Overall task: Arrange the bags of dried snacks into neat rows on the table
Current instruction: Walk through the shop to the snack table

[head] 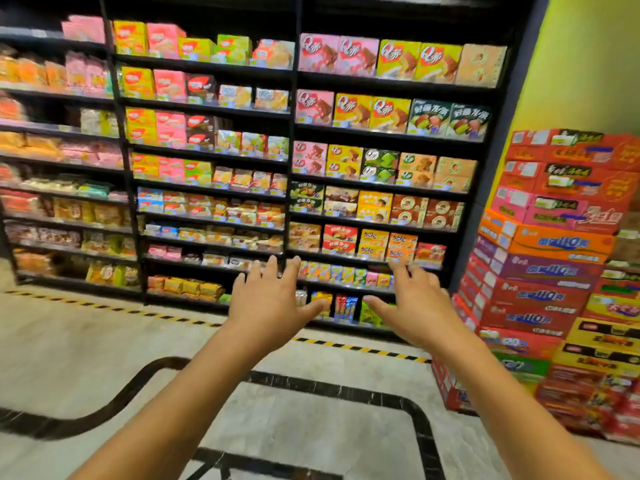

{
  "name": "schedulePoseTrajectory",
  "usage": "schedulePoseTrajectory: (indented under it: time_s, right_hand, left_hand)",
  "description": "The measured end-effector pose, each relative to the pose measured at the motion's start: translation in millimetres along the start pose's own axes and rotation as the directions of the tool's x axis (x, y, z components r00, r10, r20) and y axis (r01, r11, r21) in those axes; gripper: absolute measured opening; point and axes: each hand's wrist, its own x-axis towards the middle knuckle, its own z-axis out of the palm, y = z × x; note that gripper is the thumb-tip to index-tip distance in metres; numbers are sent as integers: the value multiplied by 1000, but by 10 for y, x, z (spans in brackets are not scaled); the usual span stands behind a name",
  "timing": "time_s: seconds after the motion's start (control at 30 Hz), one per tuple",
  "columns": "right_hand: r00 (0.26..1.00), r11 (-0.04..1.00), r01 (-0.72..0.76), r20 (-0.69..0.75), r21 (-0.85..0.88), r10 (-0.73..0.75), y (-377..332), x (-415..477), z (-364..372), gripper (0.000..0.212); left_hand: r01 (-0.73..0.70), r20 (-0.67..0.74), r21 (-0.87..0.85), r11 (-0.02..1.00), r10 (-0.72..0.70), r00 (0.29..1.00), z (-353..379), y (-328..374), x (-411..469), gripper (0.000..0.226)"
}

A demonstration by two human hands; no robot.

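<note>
While both arms reach ahead, left hand (pixel 268 299) and right hand (pixel 414 303) spread wide and empty, no table shows, so find the snack bags (pixel 187 287) on the low shelf (pixel 180 300) first

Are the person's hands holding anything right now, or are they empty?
Empty. Both the left hand and right hand are open, fingers spread, stretched out toward the snack shelves with nothing in them.

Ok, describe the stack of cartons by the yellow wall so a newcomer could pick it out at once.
Find the black shelving unit. At its right end, against the yellow-green wall, stands the floor stack of cartons. Unlike the small shelved boxes, these are big red, orange and purple cases piled up.
</note>
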Motion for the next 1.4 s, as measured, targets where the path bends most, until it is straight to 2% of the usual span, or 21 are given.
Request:
schedulePoseTrajectory:
  time_s: [0.17, 0.27, 0.37, 0.5, 0.6, 0.73, 0.8, 0.87, 1.03, 1.13, 1.23, 1.3, 1.4]
  right_hand:
    - [987, 996, 58, 146, 75, -69, -747, -6, 1050, 78]
    - [939, 990, 100, 320, 105, -128, -1225, -110, 1779, 74]
    - [868, 984, 138, 465, 108, -173, -1604, -263, 2371, 71]
    - [748, 966, 229, 613, 119, -253, -1953, -349, 2967, 67]
    - [649, 936, 330, 692, 119, -317, -2244, -289, 3373, 70]
    - [496, 849, 510, 760, 137, -420, -2786, -118, 3847, 71]
    - [409, 770, 616, 769, 165, -491, -3105, -54, 4017, 69]
    - [290, 658, 722, 770, 215, -569, -3409, -51, 4152, 66]
    - [-108, 259, 889, 722, 378, -684, -4007, -302, 4418, 68]
    - [-334, 16, 890, 675, 456, -657, -4246, -545, 4506, 69]
    - [-519, -207, 835, 602, 511, -607, -4430, -874, 4479, 69]
    - [-610, -308, 782, 562, 543, -558, -4533, -1134, 4396, 70]
    - [-702, -417, 709, 508, 569, -500, -4633, -1525, 4229, 69]
  left_hand:
    - [165, 83, 1, 986, -165, 983, 687, -808, -301, 91]
    - [259, 197, 65, 964, -266, 943, 1181, -1394, -605, 89]
    - [377, 302, 73, 923, -380, 874, 1601, -1852, -929, 87]
    - [539, 394, 103, 836, -532, 749, 2057, -2294, -1270, 83]
    - [661, 451, 139, 737, -642, 621, 2339, -2611, -1476, 81]
    - [777, 467, 196, 598, -754, 463, 2557, -3001, -1679, 81]
    - [835, 467, 218, 506, -805, 366, 2595, -3172, -1753, 80]
    - [886, 469, 236, 399, -845, 256, 2610, -3314, -1841, 80]
    - [975, 404, 216, 50, -914, -43, 2653, -3414, -2216, 80]
    - [958, 356, 187, -216, -894, -271, 2611, -3215, -2485, 81]
    - [885, 318, 106, -453, -829, -461, 2549, -2840, -2740, 82]
    - [818, 274, 21, -575, -783, -558, 2508, -2591, -2912, 85]
    - [733, 241, -28, -680, -716, -655, 2422, -2246, -3148, 80]
